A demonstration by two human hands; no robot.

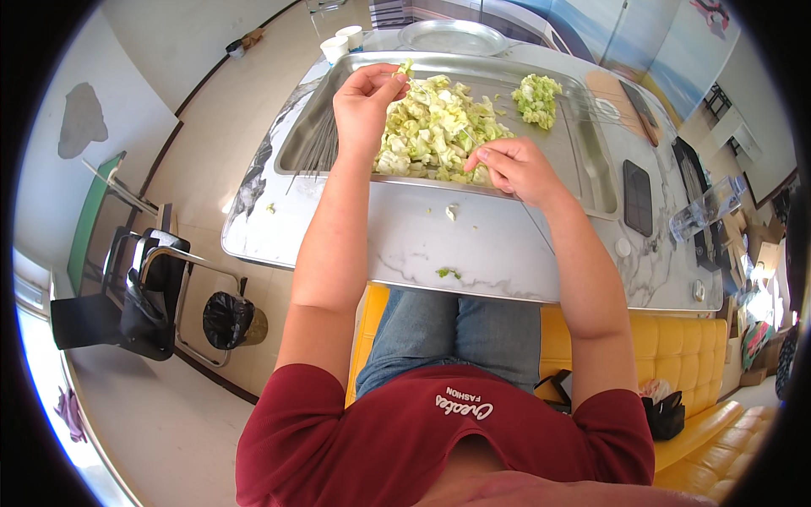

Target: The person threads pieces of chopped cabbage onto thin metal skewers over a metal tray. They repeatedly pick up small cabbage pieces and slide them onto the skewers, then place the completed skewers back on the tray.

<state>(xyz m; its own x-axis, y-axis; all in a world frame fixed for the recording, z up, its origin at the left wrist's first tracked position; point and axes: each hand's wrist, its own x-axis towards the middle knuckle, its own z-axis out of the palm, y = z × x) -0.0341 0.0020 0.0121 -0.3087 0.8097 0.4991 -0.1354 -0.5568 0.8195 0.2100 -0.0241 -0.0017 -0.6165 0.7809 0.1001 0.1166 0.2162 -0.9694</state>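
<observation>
Between the fingertips of my left hand (pixel 370 95) is a small piece of pale green leaf vegetable (pixel 405 67). My right hand (pixel 516 168) grips a thin metal skewer (pixel 467 134), which slants up and left towards that leaf; its other end passes below the right wrist. Whether the tip goes through the leaf is too small to tell. Beneath both hands lies a heap of torn leaves (pixel 437 127) in a large metal tray (pixel 573 171). A bundle of skewers (pixel 322 142) rests in the tray beside my left forearm. Threaded leaves (pixel 537 100) lie at its right, their skewers crossing the rim.
A marble-patterned table (pixel 405 241) carries the tray, with leaf scraps (pixel 448 273) near its front edge. Right of the tray are a phone (pixel 637 198), a plastic bottle (pixel 708 208) and a knife (pixel 638 114) on a board. Behind stand paper cups (pixel 334 49) and a round metal plate (pixel 453 38).
</observation>
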